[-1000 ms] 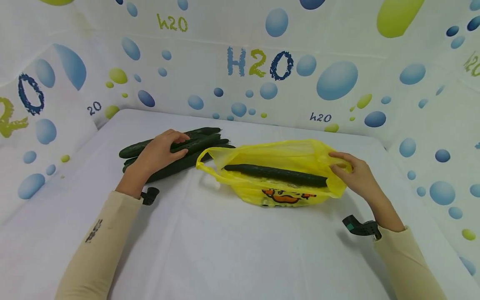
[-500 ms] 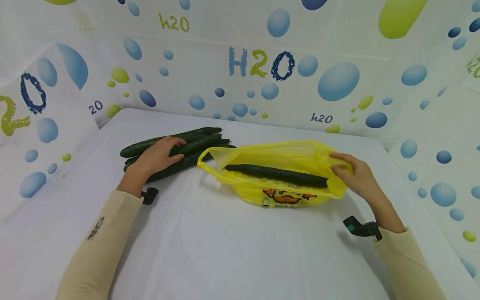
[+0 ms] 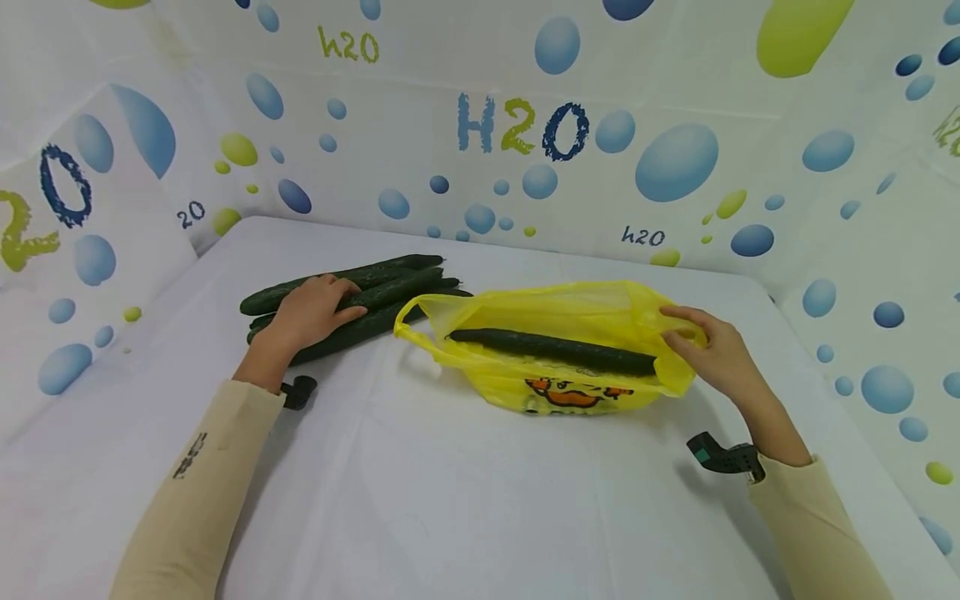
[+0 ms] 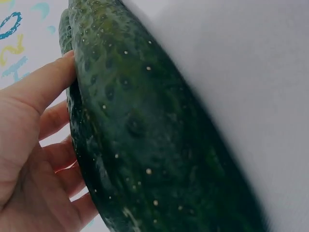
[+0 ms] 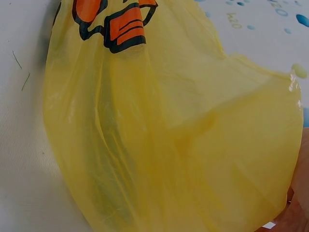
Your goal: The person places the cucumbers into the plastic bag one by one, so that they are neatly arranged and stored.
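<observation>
Hands apart: left hand [image 3: 306, 312] rests on the cucumber pile [image 3: 401, 287] at 11 o'clock, grip unconfirmed; right hand [image 3: 716, 350] pinches the yellow bag [image 3: 495, 385], 1 o'clock on the tabletop [image 3: 450, 500], by its 3 o'clock rim. Expect firm, moderately heavy, slightly slippery cucumbers; grasp mid-length. Since the earlier frame, left hand has shifted slightly toward 8 o'clock; bag unchanged.

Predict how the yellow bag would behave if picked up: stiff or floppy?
The yellow bag would likely be floppy: its thin, see-through film is creased. Lifted only by the edge the right hand pinches, it might tilt and let the long cucumber inside slide, as its mouth gapes open.
</observation>
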`<state>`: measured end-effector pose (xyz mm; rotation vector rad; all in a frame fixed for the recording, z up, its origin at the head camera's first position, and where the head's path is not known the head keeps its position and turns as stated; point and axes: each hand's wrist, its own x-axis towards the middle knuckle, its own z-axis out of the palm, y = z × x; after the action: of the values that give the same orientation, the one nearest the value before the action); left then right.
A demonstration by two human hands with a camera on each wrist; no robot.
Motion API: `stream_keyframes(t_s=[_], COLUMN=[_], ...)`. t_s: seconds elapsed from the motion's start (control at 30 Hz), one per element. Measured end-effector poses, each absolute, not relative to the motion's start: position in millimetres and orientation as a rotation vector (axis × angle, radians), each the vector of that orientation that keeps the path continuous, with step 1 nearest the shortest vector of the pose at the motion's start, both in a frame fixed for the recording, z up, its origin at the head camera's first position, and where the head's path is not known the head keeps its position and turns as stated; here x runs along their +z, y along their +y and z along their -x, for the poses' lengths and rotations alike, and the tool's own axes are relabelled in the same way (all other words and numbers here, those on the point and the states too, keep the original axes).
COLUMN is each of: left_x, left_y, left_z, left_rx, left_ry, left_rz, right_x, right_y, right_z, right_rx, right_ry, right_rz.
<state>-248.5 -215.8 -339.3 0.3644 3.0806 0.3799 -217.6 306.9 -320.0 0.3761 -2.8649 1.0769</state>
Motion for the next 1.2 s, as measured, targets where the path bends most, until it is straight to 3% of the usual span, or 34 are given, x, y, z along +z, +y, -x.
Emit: stream_keyframes(t_s=[1.2], left_x=[-322], left_y=[-218], left_z=[250], left_rx=[0.761], left_ry=[2.899], left_rz=[-0.38], right_x=[-307], right_y=[306], right_z=[219], right_rx=[1.097], right_ry=[-2.912], right_rz=[-0.35])
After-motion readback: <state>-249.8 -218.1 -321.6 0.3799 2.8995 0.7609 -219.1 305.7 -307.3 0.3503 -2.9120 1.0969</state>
